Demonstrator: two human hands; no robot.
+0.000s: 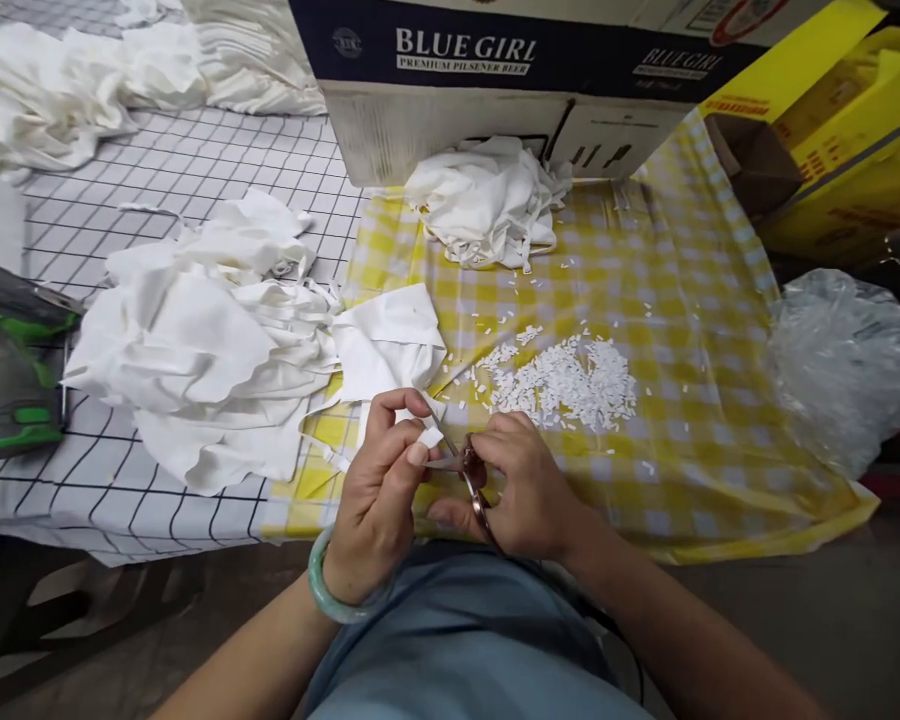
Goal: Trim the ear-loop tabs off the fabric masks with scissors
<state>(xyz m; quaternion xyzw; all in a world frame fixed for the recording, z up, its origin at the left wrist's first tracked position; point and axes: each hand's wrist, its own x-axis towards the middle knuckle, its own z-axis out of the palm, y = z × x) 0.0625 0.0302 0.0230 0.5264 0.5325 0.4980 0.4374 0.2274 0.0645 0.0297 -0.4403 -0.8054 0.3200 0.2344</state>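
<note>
My left hand (379,490), with a green bangle (330,590) at the wrist, pinches the edge of a white cloth piece (390,340) at the table's front edge. My right hand (521,485) is closed around small metal scissors (469,475), whose blades meet the cloth right at my left fingertips. A heap of tiny white cut bits (562,380) lies just beyond my right hand on the yellow checked tablecloth (682,330). A big pile of white cloth pieces (202,340) sits to the left of my left hand.
A second white cloth pile (487,200) lies in front of a "Blue Girl" cardboard box (495,70). Yellow boxes (847,130) stand at the right, with a clear plastic bag (847,360) below them. A green-and-grey tool (7,360) rests at the left edge. More white cloth (82,80) lies far left.
</note>
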